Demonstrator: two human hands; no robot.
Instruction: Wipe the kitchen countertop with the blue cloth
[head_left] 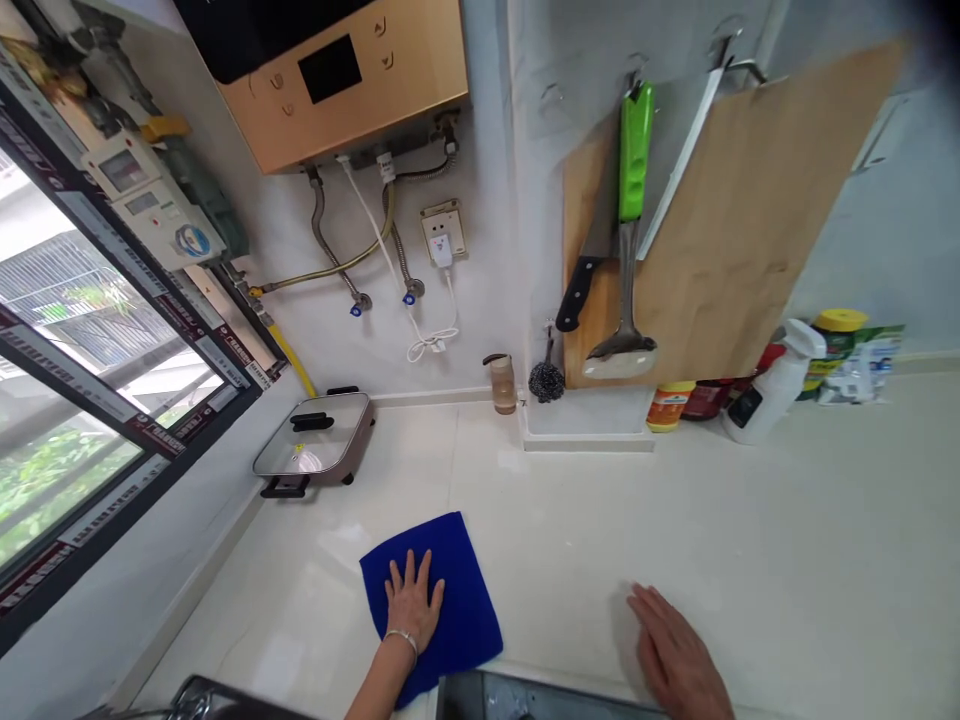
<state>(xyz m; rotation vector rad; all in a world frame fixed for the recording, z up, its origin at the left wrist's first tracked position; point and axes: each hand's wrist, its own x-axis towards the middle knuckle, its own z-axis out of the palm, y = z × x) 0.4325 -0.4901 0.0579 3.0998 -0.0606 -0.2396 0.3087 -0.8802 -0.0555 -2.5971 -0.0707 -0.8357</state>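
One blue cloth (466,605), laid flat on the counter (570,530) just beside the sink (469,690). Left-hand grip (412,606): open, fingers spread, palm down on the cloth, nothing clasped. Right-hand grip (679,650): open and empty, fingers together, over the counter, contact uncertain. Progress, as judged: cloth spread and under hand; what remains cannot be told from this view.

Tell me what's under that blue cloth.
The blue cloth lies spread on the pale countertop, which shows around it. The cloth looks mostly flat, but it covers the surface beneath, so any mark or crumb there cannot be seen.
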